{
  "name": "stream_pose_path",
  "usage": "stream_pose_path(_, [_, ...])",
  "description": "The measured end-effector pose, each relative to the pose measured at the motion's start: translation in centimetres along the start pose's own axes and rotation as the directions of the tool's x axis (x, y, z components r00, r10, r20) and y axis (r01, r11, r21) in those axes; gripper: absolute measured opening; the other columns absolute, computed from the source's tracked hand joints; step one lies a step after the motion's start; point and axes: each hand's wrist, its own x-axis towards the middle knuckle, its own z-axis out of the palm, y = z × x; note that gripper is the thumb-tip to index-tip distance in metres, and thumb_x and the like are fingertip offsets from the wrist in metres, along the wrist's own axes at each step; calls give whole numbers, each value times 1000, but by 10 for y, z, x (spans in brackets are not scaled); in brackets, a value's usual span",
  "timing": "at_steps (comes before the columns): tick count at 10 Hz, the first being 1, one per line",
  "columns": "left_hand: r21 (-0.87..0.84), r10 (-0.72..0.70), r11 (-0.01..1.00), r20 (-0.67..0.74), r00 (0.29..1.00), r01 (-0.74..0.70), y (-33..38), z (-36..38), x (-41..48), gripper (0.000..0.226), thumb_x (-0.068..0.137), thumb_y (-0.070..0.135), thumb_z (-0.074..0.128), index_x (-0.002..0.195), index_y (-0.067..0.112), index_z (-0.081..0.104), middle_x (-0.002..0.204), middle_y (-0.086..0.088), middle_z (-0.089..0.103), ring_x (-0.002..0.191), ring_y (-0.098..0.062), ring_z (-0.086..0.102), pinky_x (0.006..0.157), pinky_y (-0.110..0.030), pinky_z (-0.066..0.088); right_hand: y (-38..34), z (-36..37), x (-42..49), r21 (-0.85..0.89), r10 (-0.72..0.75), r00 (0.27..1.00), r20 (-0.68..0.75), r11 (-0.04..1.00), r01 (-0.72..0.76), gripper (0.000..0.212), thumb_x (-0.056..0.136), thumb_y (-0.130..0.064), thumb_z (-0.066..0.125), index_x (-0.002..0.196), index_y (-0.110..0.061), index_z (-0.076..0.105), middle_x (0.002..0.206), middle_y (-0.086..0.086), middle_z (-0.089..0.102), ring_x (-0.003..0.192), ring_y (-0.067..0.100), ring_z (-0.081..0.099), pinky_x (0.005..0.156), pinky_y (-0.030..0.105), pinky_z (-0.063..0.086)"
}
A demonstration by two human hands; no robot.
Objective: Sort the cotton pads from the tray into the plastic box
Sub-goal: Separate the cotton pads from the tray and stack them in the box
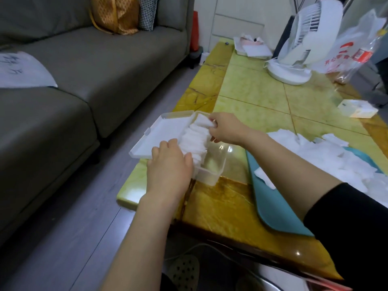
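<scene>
Forearms come in from the bottom of the head view, right one in a black sleeve. Left hand (168, 164) sits on the near end of the cotton pads (193, 139) standing in a row inside the plastic box (212, 173). Fingers are bent down over the row w/ thumb alongside; tips are hidden, so can't tell if it grips or only steadies. Right hand (225, 128) is at the far end of the same row, thumb & fingers pinching a pad or a few against the stack.

Box is clear & stands at the tabletop (220, 208) left edge, its white lid (163, 131) hinged open toward the sofa (84, 80). Row fills only the lid-side strip; the rest of the box shows bare.

Teal tray (270, 202) lies just right of the box, partly under the right arm. Loose pile (327, 156) of pads covers its far part, w/ one stray pad near the front.

Progress, my read: maybe a third done at most. One row is packed & being tidied. Big pile is left, more than that row holds. Whether it all fits, can't say.

Further back: fan (294, 49), plastic bag (346, 49), small carton (357, 109).
</scene>
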Motion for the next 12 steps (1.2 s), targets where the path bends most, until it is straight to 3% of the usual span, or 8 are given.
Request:
stream_pose_path(2, [-2, 13, 1000, 15, 1000, -13, 0, -1, 1, 44, 100, 29, 38, 138, 7, 36, 135, -13, 42, 125, -31, 33, 97, -39, 33, -4, -14, -8, -120, -53, 961, 271, 989, 89, 24, 77, -8, 69, 77, -22, 50, 84, -3, 56, 83, 14, 51, 56, 20, 36])
stream_pose_path(4, [-70, 34, 997, 21, 999, -33, 0, -2, 0, 43, 100, 25, 39, 138, 5, 35, 136, -12, 40, 126, -29, 31, 100, -33, 26, -7, 2, 1, -83, -155, 985, 70, 983, 161, 19, 79, -1, 61, 96, -9, 57, 102, 17, 59, 99, 28, 55, 68, 24, 29])
stream_pose_path(5, [-82, 40, 996, 26, 999, -38, 1, -2, 0, 43, 101, 24, 38, 138, 4, 34, 137, -12, 40, 125, -29, 31, 102, -32, 25, -13, 2, -1, -34, -177, 970, 167, 982, 185, 34, 82, 8, 50, 111, -9, 51, 112, 12, 53, 105, 24, 49, 68, 18, 27])
stream_pose_path(6, [-76, 38, 996, 27, 999, -36, 1, -2, 0, 43, 101, 24, 38, 138, 4, 34, 137, -12, 40, 126, -29, 31, 102, -33, 25, -17, 2, 0, -89, -112, 932, 344, 984, 151, 32, 82, 8, 49, 106, -13, 48, 102, 2, 49, 96, 16, 47, 66, 19, 34])
stream_pose_path(7, [-90, 25, 996, 35, 999, -22, 1, -2, 0, 43, 100, 24, 38, 138, 4, 34, 137, -12, 39, 127, -29, 30, 101, -33, 26, -15, -1, 6, -6, -81, 952, 296, 996, 86, 39, 79, 2, 52, 118, -1, 48, 110, 9, 53, 103, 24, 53, 77, 28, 45])
stream_pose_path(8, [-82, 16, 997, 34, 999, -14, 2, -2, 1, 43, 100, 25, 38, 138, 5, 34, 137, -12, 39, 127, -29, 30, 99, -34, 30, -17, -7, 5, 163, -60, 984, 166, 986, 32, 46, 89, -15, 49, 132, -4, 38, 114, 2, 47, 102, 18, 48, 77, 24, 37])
stream_pose_path(10, [-67, 10, 998, 29, 1000, -8, 3, -2, 0, 42, 100, 24, 38, 138, 5, 35, 136, -12, 40, 127, -29, 31, 99, -36, 32, -14, 3, 9, -52, -189, 973, -134, 982, 183, 20, 92, -13, 54, 105, -7, 69, 106, 8, 69, 100, 22, 60, 88, 32, 44])
stream_pose_path(12, [-56, 2, 998, 27, 1000, -1, 4, -2, 0, 42, 100, 25, 38, 137, 6, 35, 136, -12, 40, 126, -29, 32, 99, -37, 33, -19, 13, 9, -80, -192, 951, -243, 981, 178, 14, 88, -12, 59, 92, -3, 69, 95, 11, 69, 91, 25, 61, 83, 38, 47])
